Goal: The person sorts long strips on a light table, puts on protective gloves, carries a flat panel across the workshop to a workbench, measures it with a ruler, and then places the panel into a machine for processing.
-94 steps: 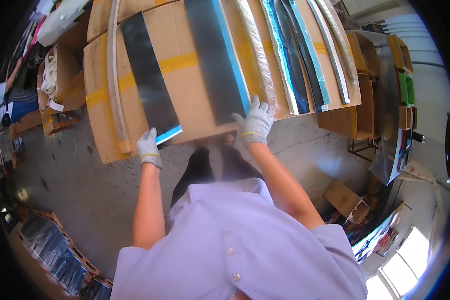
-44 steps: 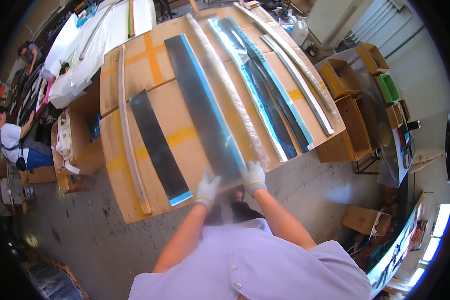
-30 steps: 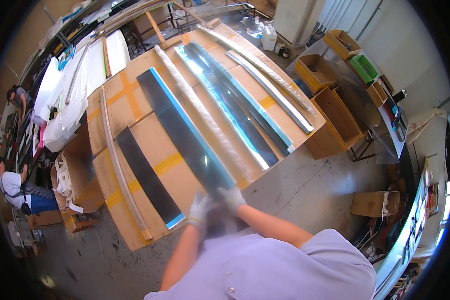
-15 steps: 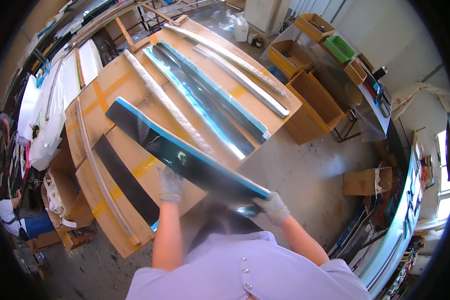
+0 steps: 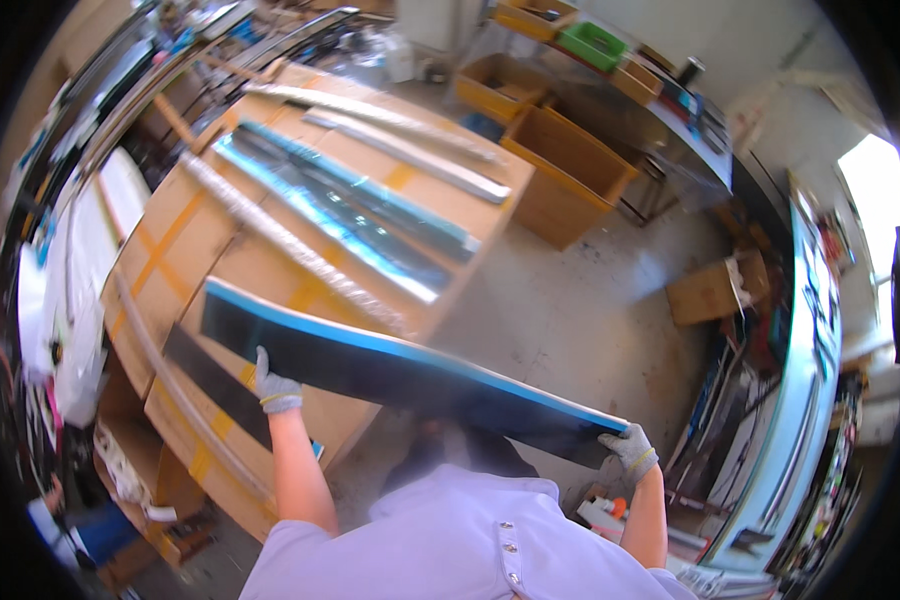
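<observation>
Before my body I hold up a long, flat black panel (image 5: 400, 375) with a bright blue strip along its far edge. My left hand (image 5: 276, 386), in a grey work glove, grips its near edge toward the left end, thumb up against the black face. My right hand (image 5: 630, 450), gloved alike, is closed around the right end. Partly behind my left hand, a narrower dark strip (image 5: 210, 375) lies on the cardboard-covered table (image 5: 175, 245). Farther back on the table are long film-covered blue and dark strips (image 5: 345, 205) and a bubble-wrapped length (image 5: 270, 225).
A thin curved strip (image 5: 180, 400) runs along the table's left side. Beyond the table stand a large open carton (image 5: 570, 165), yellow-edged boxes (image 5: 500, 85) and a green bin (image 5: 592, 45). At right are a small carton (image 5: 715, 290) and a long pale-blue bench (image 5: 785, 400).
The panel has swung to the right and lies more level, its black face turned more toward me. Both hands moved with it and kept their grip. The whole view has turned right.
</observation>
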